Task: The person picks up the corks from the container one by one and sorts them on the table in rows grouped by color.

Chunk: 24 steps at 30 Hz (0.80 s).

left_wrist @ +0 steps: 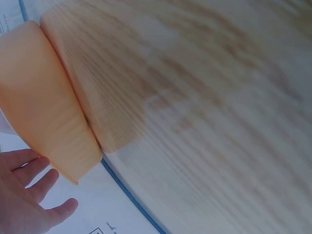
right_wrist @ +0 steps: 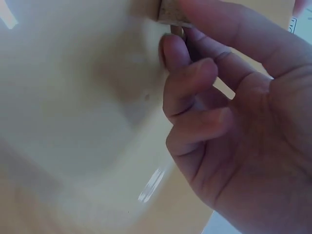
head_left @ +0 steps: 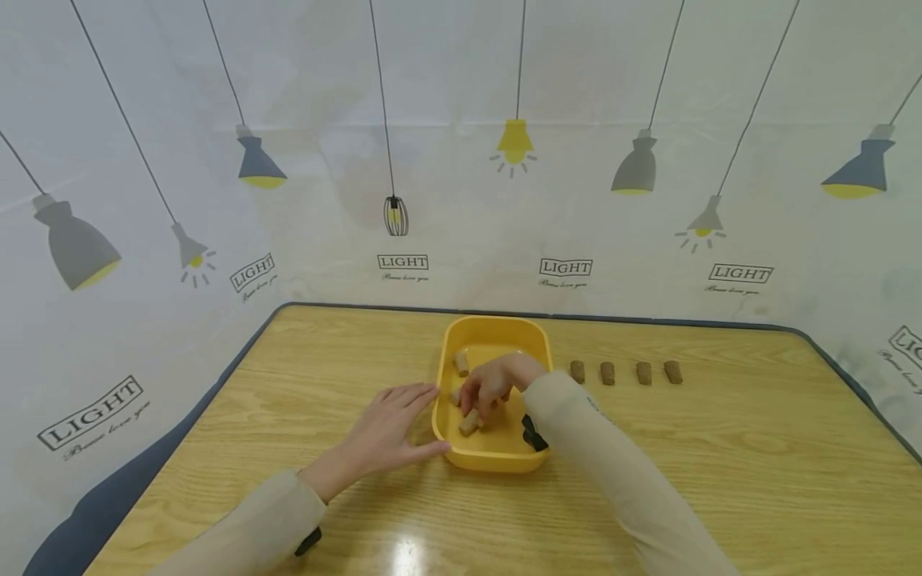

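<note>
A yellow plastic tub (head_left: 497,461) stands on the table with a few corks inside. My right hand (head_left: 491,382) reaches down into it. Its thumb and finger pinch a cork (right_wrist: 173,13), partly cut off at the top of the right wrist view, while the other fingers curl in. In the head view a cork (head_left: 470,422) shows by the fingertips. Another cork (head_left: 462,364) lies toward the tub's far left, and one more is partly hidden behind the hand. My left hand (head_left: 389,428), fingers extended, touches the tub's left side; those fingers (left_wrist: 36,170) also show in the left wrist view.
Several corks stand in a row to the right of the tub, from the nearest cork (head_left: 578,371) to the farthest cork (head_left: 673,371). The wooden table (head_left: 720,448) has a dark blue edge, with a lamp-printed white backdrop (head_left: 461,240) behind and beside it.
</note>
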{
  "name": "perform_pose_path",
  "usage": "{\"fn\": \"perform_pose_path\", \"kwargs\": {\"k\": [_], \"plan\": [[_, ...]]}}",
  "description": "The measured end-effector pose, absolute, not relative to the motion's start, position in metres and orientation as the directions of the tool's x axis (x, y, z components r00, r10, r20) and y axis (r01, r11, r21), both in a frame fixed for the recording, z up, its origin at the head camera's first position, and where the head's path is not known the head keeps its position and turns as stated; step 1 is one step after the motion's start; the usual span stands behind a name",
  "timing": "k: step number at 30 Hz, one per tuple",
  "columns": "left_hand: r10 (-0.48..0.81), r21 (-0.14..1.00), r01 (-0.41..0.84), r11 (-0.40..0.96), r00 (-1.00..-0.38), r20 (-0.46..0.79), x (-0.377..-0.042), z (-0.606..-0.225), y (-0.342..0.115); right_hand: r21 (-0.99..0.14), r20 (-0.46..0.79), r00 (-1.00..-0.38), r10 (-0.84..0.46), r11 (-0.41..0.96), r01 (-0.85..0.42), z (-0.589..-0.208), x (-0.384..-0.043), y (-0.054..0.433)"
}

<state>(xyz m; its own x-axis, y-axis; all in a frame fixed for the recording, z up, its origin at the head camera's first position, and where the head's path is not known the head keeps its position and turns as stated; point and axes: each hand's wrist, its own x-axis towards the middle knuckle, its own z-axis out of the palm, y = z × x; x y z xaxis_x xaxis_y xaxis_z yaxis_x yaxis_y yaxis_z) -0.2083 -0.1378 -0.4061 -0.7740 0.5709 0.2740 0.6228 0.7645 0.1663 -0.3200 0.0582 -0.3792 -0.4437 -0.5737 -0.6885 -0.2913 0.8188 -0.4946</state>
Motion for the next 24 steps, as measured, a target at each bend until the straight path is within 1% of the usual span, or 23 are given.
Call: {"fn": "perform_pose_path", "kwargs": {"k": [2,5,8,13,19,24], "plan": [[0.573,0.161,0.626,0.763,-0.771,0.28,-0.208,-0.406,-0.137,-0.494,-0.686,-0.445,-0.576,0.817,-0.296,-0.38,-0.32,0.058],[0.572,0.159,0.625,0.764,-0.77,0.281,-0.209,-0.407,-0.137,-0.488,-0.673,-0.463,-0.577,0.817,-0.307,-0.379,-0.321,0.061],[0.572,0.161,0.625,0.764,-0.771,0.281,-0.209,-0.407,-0.136,-0.497,-0.643,-0.505,-0.576,0.815,-0.297,-0.374,-0.322,0.065],[0.579,0.159,0.636,0.755,-0.761,0.293,-0.209,-0.408,-0.136,-0.563,-0.565,-0.561,-0.605,0.78,-0.274,-0.363,-0.328,0.073],[0.581,0.159,0.64,0.752,-0.757,0.3,-0.209,-0.408,-0.137,-0.647,-0.431,-0.612,-0.663,0.7,-0.302,-0.347,-0.334,0.083],[0.58,0.173,0.64,0.749,-0.759,0.297,-0.209,-0.407,-0.137,-0.686,-0.342,-0.661,-0.667,0.658,-0.309,-0.331,-0.337,0.091]]}}
